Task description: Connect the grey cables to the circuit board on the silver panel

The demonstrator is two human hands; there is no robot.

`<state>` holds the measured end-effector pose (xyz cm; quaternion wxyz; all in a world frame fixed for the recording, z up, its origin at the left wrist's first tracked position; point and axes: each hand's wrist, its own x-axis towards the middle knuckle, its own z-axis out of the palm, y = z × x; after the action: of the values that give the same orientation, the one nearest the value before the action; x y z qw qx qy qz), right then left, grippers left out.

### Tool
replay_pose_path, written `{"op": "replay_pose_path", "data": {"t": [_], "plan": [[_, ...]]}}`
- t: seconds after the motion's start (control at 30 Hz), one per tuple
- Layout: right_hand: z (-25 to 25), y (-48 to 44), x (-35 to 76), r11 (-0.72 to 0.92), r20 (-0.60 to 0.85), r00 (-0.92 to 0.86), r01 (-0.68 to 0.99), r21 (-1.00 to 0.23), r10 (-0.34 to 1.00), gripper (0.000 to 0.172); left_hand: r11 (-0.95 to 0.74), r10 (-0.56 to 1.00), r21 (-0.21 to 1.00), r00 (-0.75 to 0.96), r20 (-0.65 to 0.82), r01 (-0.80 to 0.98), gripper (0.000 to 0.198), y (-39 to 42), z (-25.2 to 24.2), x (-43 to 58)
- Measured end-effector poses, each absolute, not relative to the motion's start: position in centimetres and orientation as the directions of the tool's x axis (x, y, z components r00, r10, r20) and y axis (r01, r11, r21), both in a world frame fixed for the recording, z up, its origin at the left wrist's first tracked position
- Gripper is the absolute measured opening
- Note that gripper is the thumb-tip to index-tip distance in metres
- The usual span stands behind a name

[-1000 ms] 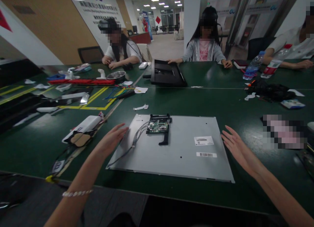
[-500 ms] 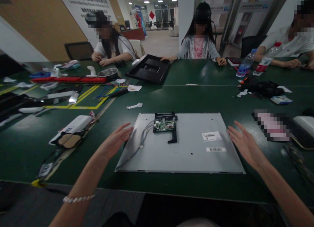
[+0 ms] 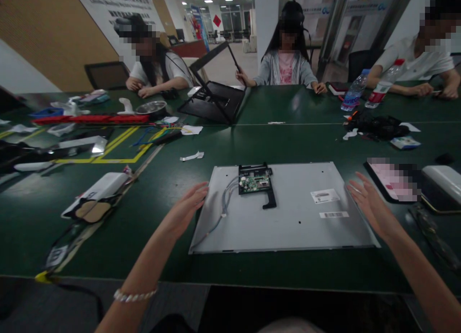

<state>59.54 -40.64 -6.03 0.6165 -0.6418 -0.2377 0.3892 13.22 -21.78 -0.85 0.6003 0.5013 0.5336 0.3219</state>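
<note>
A flat silver LCD panel [image 3: 288, 232] lies on the green table in front of me, its metal back facing up. A small green circuit board [image 3: 255, 183] in a black bracket sits near its far edge, and grey cables [image 3: 224, 210] run from it towards the near left corner. My left hand [image 3: 189, 205] is at the panel's left edge, fingers stretched out and close together. At the opposite edge is my right hand [image 3: 372, 205], its fingers also extended. Both hands are open beside the panel; the exact contact is hard to make out.
Across the table a person's hand [image 3: 245, 77] holds up a black frame [image 3: 212, 59] over a black back cover [image 3: 219, 100]. A white device [image 3: 103, 186] lies left. A phone [image 3: 392, 179], glasses [image 3: 432, 234] and bottles [image 3: 355, 92] are on the right. Tangled wires [image 3: 151, 138] lie far left.
The panel has shifted to the right on the table, and both my hands have moved with it. Across the table, the co-worker has raised the black frame off the back cover.
</note>
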Motion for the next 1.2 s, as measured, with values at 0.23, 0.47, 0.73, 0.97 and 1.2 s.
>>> {"op": "replay_pose_path", "data": {"t": [0.23,0.47,0.73,0.97,1.2], "plan": [[-7.1,-40.6,61.6,-0.114,-0.161,0.608,-0.116,-0.987,0.777,0.068,0.306,0.922,0.947,0.218,-0.320,0.095,0.056,-22.0,-0.7,14.9],[-8.5,-40.1,64.1,-0.117,-0.133,0.622,-0.066,-0.991,0.772,0.063,0.271,0.942,0.959,0.182,-0.282,0.086,0.046,-22.3,-1.1,17.0],[-8.1,-39.5,63.8,-0.269,-0.083,0.607,0.222,-0.937,0.790,0.069,0.310,0.948,0.949,0.051,-0.313,0.055,0.050,-22.9,-1.4,19.6],[-7.4,-38.2,63.5,-0.215,0.135,0.398,0.717,-0.664,0.908,0.066,0.072,0.994,0.940,0.057,-0.097,0.334,0.073,-22.9,-1.7,21.6],[-6.5,-33.8,60.1,-0.131,0.071,0.160,0.944,-0.303,0.985,0.064,-0.236,0.897,0.839,0.441,-0.006,0.490,0.098,-17.7,-1.2,26.0]]}}
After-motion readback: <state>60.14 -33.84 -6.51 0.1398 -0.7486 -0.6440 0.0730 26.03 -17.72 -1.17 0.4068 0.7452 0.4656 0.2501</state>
